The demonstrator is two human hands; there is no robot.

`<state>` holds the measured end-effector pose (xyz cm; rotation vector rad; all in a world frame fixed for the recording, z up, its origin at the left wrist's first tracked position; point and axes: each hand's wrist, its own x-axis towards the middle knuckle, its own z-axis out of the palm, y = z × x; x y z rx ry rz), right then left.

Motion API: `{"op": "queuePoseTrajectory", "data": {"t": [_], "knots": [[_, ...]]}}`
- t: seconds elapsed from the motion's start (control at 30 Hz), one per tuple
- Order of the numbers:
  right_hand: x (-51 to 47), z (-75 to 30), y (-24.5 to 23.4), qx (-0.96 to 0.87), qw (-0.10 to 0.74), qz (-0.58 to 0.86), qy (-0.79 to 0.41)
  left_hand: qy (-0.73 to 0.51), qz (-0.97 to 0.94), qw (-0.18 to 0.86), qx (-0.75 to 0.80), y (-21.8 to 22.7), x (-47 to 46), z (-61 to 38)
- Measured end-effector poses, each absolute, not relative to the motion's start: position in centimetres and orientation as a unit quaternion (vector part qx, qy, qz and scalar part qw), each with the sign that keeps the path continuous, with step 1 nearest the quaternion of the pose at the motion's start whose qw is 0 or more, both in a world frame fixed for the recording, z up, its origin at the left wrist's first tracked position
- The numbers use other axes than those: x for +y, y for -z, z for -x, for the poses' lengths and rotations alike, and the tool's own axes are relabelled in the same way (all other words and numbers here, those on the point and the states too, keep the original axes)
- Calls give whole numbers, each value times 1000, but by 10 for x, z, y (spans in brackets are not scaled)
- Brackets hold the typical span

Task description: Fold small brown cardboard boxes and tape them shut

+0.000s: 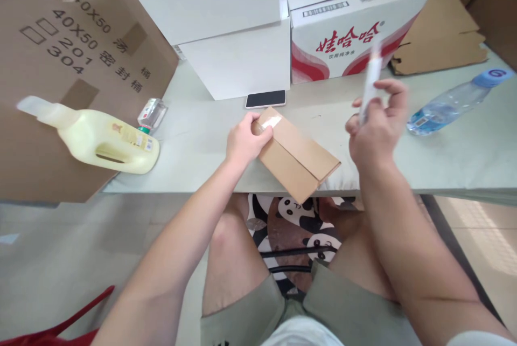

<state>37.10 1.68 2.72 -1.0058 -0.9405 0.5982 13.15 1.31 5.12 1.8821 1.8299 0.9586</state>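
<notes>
My left hand (247, 140) is closed around the far left end of a small brown cardboard box (301, 152). Clear tape shows at that end, by my thumb, and the box's near corner juts over the table's front edge. Raised to the right of the box, my right hand (377, 125) grips a slim white tool (370, 84). Its tip points up and is smeared by motion, so its exact kind does not show. Tool and box are apart.
A black-screened phone (265, 99) lies behind the box, before stacked white cartons (242, 55). At right are a water bottle (456, 102) and flattened cardboard (440, 39). A yellow jug (109, 141) and a small clear bottle (152, 114) lie left, near a large carton (60, 66).
</notes>
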Motion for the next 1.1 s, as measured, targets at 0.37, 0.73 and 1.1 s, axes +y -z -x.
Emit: {"op": "queuePoseTrajectory", "data": {"t": [0.37,0.73,1.1], "knots": [[-8,-343,-60,-573,649,371,-336,-376,-672,147,621,-32,2,-168],[-15,-340,-75,-576,537,434,-437,-448,-694,92,557,-7,7,-156],[-18,-335,-75,-628,497,452,-393,-441,-691,102,564,-10,4,-158]]}}
